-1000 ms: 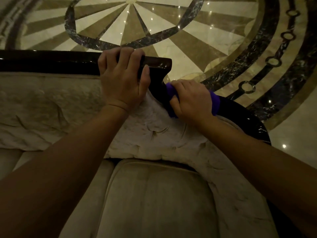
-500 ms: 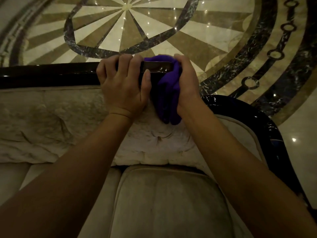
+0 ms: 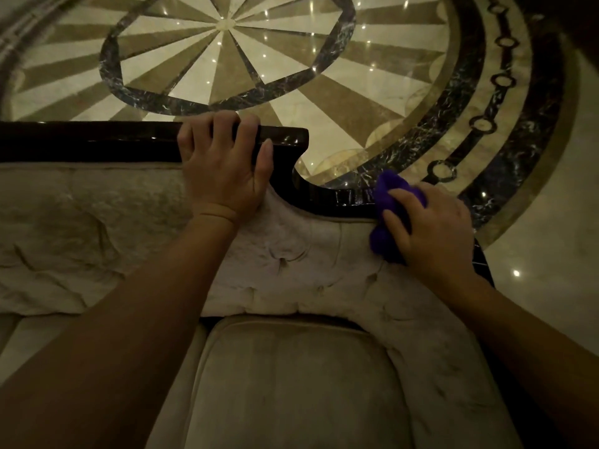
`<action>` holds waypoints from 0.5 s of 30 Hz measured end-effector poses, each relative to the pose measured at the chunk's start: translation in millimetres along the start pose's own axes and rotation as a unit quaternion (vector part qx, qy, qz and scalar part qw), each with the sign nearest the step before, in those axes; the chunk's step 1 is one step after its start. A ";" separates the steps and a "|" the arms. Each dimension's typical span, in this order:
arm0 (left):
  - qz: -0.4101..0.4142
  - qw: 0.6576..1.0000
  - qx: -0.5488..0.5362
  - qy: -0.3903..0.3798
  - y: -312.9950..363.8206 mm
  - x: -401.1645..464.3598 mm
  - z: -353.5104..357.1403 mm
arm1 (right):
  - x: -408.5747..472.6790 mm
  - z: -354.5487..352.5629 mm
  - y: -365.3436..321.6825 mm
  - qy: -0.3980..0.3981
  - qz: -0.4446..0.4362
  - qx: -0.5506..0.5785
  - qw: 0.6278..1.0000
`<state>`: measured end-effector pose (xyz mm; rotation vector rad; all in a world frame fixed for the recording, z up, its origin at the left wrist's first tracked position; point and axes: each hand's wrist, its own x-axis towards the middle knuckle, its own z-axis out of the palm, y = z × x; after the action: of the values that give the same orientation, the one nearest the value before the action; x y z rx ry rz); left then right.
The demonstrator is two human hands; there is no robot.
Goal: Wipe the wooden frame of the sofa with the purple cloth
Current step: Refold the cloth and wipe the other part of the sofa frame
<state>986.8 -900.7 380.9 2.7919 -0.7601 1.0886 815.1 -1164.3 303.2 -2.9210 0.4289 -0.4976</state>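
Note:
The sofa's dark glossy wooden frame (image 3: 97, 140) runs along the top of the backrest, then steps down in a curve to a lower rail (image 3: 340, 197) on the right. My left hand (image 3: 223, 163) grips the top rail near its right end, fingers hooked over the far edge. My right hand (image 3: 428, 231) holds the bunched purple cloth (image 3: 389, 196) and presses it on the lower curved rail, to the right of the step. The cloth covers part of the rail and hangs onto the upholstery.
Pale tufted upholstery (image 3: 97, 228) fills the backrest, with a beige seat cushion (image 3: 291, 384) below me. Behind the sofa lies a polished marble floor (image 3: 227, 43) with a starburst inlay and dark ring borders.
My right hand has carried the cloth from the end of the top rail down and right onto the lower curved rail. The left hand keeps its grip on the top rail.

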 end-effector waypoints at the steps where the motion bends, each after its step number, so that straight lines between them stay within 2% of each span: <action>1: 0.000 1.000 -0.004 0.002 0.2 -0.1 -0.2 | -2.1 -0.8 1.9 0.015 0.036 0.012 0.999; 5: 0.000 1.000 -0.009 0.010 -0.2 -0.9 -0.1 | 20.9 3.2 -28.3 0.043 0.115 0.044 0.991; 10: 0.002 1.000 -0.012 0.014 0.0 -0.7 1.6 | 74.7 27.5 -112.6 -0.011 0.071 0.026 0.997; 12: 0.003 1.000 -0.018 0.016 -1.2 -1.4 3.9 | 96.0 31.8 -142.7 -0.039 0.085 0.045 0.995; 15: 0.002 1.000 -0.026 0.010 -2.4 -1.0 5.4 | 108.3 34.1 -146.3 -0.042 0.095 0.092 0.990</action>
<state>990.6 -899.3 376.6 2.7336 -0.7820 1.0795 961.9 -1055.0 331.9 -2.6783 0.6076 -0.3657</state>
